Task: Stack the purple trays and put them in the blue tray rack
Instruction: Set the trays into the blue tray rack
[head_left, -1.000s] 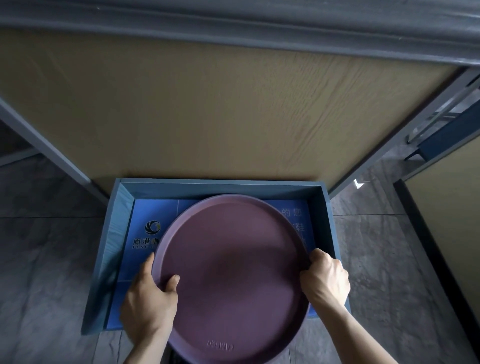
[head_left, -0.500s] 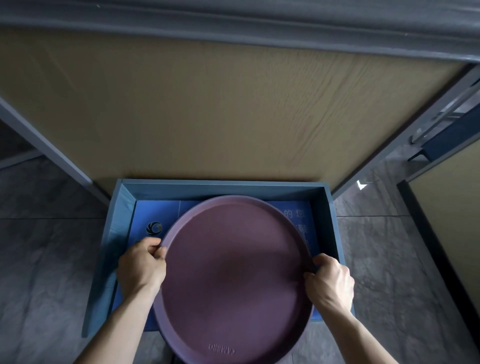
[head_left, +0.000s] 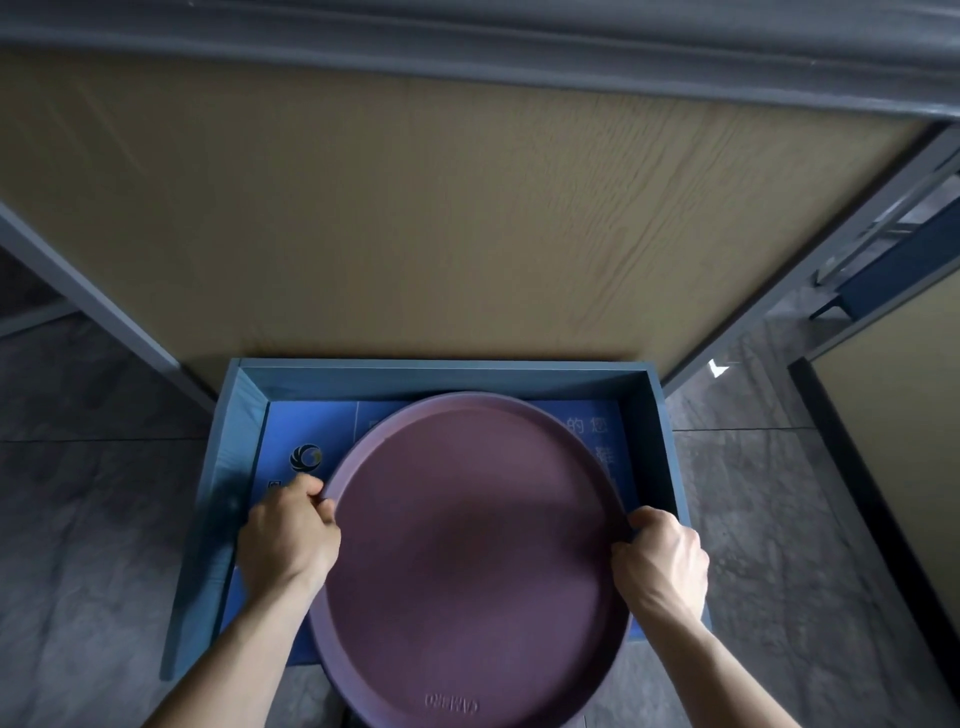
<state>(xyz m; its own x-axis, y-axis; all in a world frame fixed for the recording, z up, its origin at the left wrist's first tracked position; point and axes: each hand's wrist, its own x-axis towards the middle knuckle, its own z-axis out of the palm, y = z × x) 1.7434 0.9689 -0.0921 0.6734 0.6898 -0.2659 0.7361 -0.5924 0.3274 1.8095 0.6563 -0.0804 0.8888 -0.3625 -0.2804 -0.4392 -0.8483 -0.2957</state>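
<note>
A round purple tray (head_left: 472, 561) hangs over the blue tray rack (head_left: 234, 467), a shallow open box with a printed blue floor. The tray's near edge sticks out past the rack's front. My left hand (head_left: 288, 535) grips the tray's left rim, fingers curled over the edge. On the opposite rim my right hand (head_left: 662, 561) holds on the same way. Whether more trays lie stacked beneath the top one is hidden.
A tan wood-grain panel (head_left: 441, 218) with grey framing stands right behind the rack. Grey stone floor tiles (head_left: 93, 519) lie on both sides. A second tan panel (head_left: 904, 441) and dark blue furniture (head_left: 893, 265) stand at the right.
My left hand slid from the tray's near-left edge up to its left rim and closed there. The tray moved slightly farther into the rack. My right hand kept its grip.
</note>
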